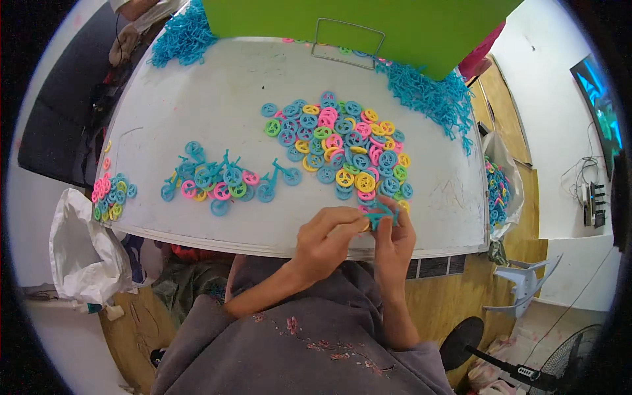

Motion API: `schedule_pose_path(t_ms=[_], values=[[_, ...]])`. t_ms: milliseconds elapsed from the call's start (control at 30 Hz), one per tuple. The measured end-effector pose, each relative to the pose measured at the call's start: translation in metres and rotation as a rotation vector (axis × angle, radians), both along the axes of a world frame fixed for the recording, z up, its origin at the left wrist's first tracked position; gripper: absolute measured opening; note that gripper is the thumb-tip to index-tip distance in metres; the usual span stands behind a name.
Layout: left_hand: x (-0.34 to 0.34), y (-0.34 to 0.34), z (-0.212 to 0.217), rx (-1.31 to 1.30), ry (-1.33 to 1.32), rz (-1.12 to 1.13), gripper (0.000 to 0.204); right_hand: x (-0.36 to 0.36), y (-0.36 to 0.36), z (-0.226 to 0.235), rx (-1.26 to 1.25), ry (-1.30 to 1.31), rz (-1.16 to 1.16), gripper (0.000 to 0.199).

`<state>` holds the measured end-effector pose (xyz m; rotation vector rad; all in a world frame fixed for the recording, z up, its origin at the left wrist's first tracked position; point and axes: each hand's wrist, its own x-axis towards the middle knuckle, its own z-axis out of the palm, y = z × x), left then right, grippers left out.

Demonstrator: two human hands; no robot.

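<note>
Turquoise plastic toy bicycle frame (pixel 380 215) is pinched at the table's near edge, kept above the white tabletop (pixel 197 99). It is gripped by the right hand (pixel 394 245), fingers upright; a small yellow plastic wheel (pixel 364 226) is pressed against it by the left hand (pixel 324 242), seemingly for fitting. Hands are held together. Beyond, finished small bicycles (pixel 227 181), then a multicoloured wheel heap (pixel 349 148), are spread within reach.

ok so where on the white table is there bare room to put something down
The widest bare patch of the white table lies left of the pile of coloured wheels and above the row of assembled toy bikes. A narrower strip runs between those bikes and the near edge. It is crowded around the wheel pile, where both hands hold a blue frame.
</note>
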<state>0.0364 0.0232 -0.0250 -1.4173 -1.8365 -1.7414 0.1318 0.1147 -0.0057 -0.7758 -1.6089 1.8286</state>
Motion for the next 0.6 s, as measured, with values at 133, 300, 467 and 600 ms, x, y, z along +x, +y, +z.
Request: schedule_pose_path(t_ms=[133,300,467,600], values=[[0.001,0.005,0.020,-0.098,-0.102,-0.037,0.030,0.003,0.008,0.006,-0.099,0.149,-0.176,0.028],[-0.031,0.038,0.017,-0.389,0.039,0.188,0.032,0.006,0.030,0.004,0.094,0.166,-0.214,0.023],[-0.035,0.056,0.007,-0.380,-0.018,0.124,0.027,0.010,0.040,0.000,0.140,0.063,-0.113,0.021],[-0.029,0.046,0.025,-0.221,-0.602,-0.031,0.017,0.003,0.034,0.012,0.241,0.012,-0.064,0.027]])
